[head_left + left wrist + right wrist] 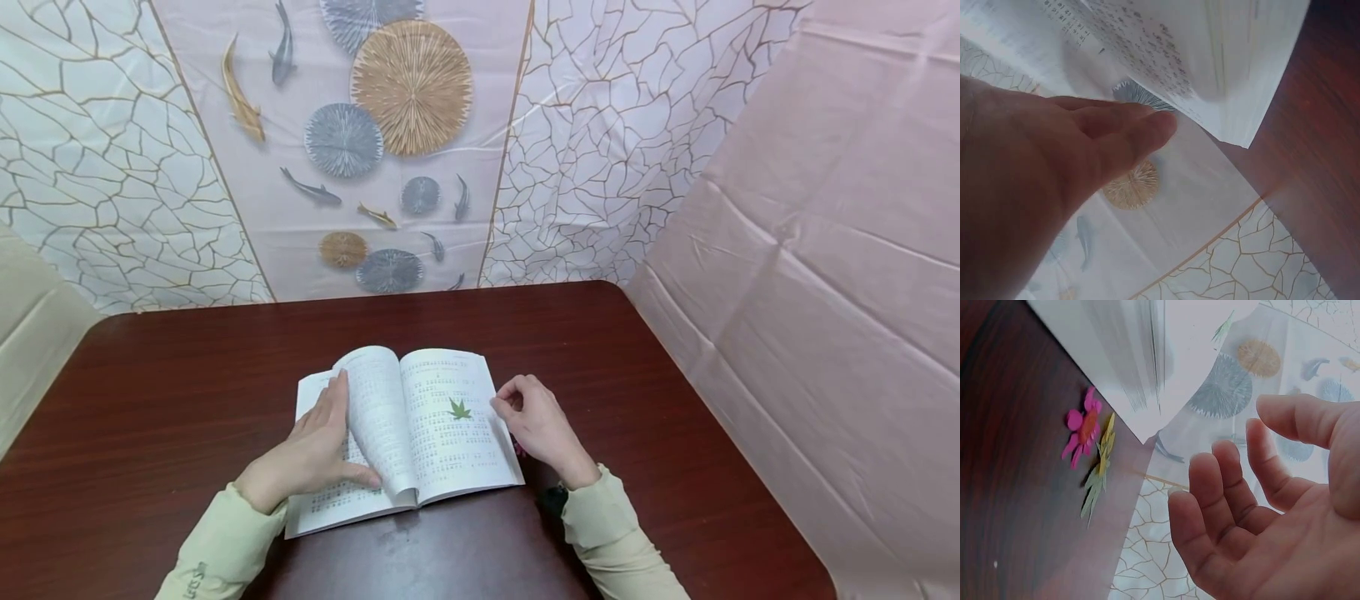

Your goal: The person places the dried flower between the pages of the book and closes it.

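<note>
An open book (457, 467) with printed pages lies on the dark red table, and a green leaf (460, 409) rests on its right-hand page. One group of pages (371, 400) stands curved up from the left side. My left hand (311, 454) is against these raised pages with its fingers straight, the thumb near their lower edge. Just off the book's right edge, my right hand (536, 421) hovers with loosely bent fingers. In the right wrist view nothing shows between its thumb and fingertips.
Beside the book, in the right wrist view, lie a pink flower (1087, 428) with an orange centre and a yellow-green leaf (1099, 472). Something black (553, 500) is near the right cuff. Patterned cloth (412, 208) hangs behind the table (187, 375).
</note>
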`<state>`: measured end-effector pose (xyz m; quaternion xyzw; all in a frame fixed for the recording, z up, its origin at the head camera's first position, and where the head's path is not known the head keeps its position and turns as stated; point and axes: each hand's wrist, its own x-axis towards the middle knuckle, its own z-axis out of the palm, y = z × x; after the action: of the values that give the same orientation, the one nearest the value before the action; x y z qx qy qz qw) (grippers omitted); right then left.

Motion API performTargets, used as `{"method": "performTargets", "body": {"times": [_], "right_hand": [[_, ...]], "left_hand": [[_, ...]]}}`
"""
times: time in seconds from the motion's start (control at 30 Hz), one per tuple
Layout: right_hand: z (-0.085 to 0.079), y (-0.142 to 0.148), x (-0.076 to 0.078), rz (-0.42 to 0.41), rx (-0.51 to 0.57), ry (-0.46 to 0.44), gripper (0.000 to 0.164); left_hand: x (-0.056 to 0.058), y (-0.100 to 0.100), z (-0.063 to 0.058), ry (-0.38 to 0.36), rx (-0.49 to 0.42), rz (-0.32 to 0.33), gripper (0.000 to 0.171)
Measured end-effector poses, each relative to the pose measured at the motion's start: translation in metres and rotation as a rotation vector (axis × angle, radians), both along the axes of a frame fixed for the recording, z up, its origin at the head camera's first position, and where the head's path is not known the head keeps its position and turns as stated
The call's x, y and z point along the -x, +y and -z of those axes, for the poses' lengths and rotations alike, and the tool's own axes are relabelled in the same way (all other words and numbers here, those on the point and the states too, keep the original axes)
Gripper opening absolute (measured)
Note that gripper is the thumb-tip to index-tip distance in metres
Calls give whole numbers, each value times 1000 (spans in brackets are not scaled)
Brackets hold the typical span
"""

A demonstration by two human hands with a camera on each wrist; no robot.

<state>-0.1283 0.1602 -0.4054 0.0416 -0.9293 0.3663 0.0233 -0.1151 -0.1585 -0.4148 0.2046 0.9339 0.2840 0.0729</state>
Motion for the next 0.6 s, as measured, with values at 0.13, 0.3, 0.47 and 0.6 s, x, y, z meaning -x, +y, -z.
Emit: {"method": "performTargets", "body": {"times": [0.13,0.3,0.47,0.6], "right_hand": [[-1,3,0,19,-2,12,9],[-2,9,1,39,-6,15,9],[-3,15,2,48,10,25,11],[-5,22,2,70,30,22,14]], "left_hand": [[1,0,0,-8,-57,-1,144],[2,4,0,-1,-69,36,122],[-2,14,-3,25,-88,131,93],[-8,25,-4,23,-116,245,74]]}}
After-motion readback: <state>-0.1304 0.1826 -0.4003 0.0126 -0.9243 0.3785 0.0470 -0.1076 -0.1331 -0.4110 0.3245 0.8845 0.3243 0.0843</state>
